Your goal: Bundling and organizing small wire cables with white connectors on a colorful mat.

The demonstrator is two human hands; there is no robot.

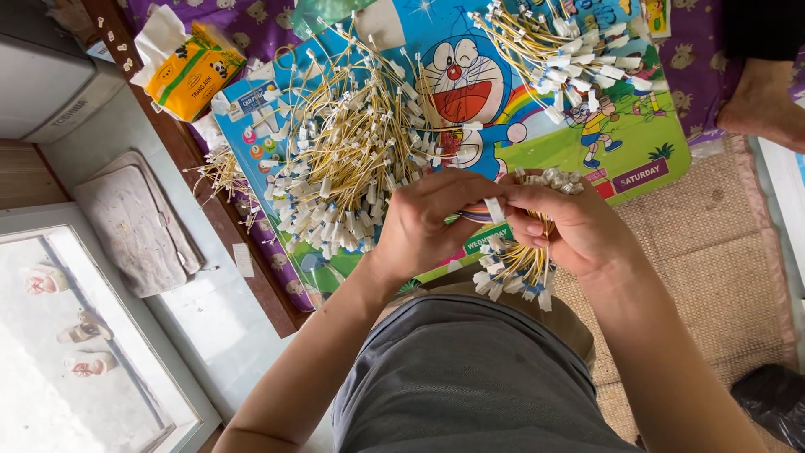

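person sits on a woven straw mat (pixel 713 252) with a colourful cartoon play mat (pixel 620 126) spread far of the knees, over a purple patterned cloth (pixel 251 21). left of it a pale tiled floor (pixel 126 138), a grey rag (pixel 134 222) and a glass door (pixel 75 335) with sandals outside. someone else's bare foot (pixel 763 105) sits far right

big loose heap of wires (pixel 344 159), yellow with white plastic connectors, lies on the play mat far left of the hands; a second pile (pixel 553 42) far right; a few strays (pixel 226 172) off the left edge. yellow tissue pack (pixel 189 71) far left

right hand (pixel 570 222) is closed round a bundle of wires (pixel 520 260), fingers wrapped tight on its middle, connector ends sticking out near and far. left hand (pixel 432 218) fingers pinched together at the bundle's left side, touching a white connector (pixel 495 208); exact pinch hidden by knuckles

judgement: bundle looks very light, wires thin and floppy, bend easily, tangle easily; connectors hard, small, a bit slick. best held mid-length round the whole bunch, single wires picked at the connector end. loose grip likely lets wires slide out
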